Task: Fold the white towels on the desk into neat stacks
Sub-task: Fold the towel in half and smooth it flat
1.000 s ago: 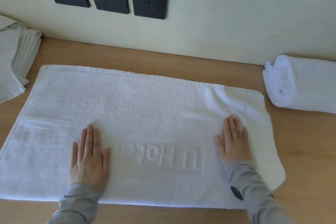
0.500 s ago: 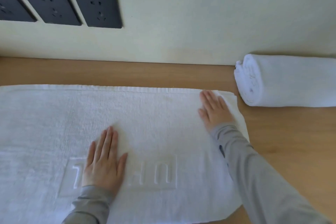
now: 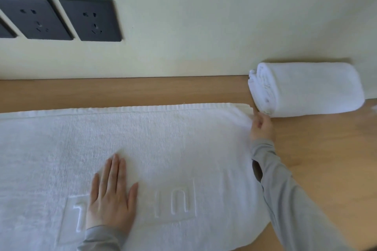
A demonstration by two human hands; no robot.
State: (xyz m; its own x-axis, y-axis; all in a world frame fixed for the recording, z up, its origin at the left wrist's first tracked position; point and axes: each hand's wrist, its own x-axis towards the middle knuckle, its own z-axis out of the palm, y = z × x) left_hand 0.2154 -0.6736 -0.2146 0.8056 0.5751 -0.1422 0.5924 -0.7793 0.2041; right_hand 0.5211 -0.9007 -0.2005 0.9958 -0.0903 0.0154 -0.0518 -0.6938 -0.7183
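1. Wooden worktop (image 3: 318, 149) under dark wall sockets (image 3: 89, 19) carries the white towel (image 3: 163, 144), spread flat.
2. Left hand (image 3: 111, 199) presses it, fingers straight and together, likely anchoring the cloth.
3. Right hand (image 3: 262, 128) pinches its far right corner, fingers curled, probably to begin a fold.
4. Rolled towel (image 3: 310, 89) lies beside that corner; no container shows.

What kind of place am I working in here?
Probably a hotel room: the flat white towel carries an embossed logo, a rolled towel lies by the wall, and dark sockets sit above the wooden desk.
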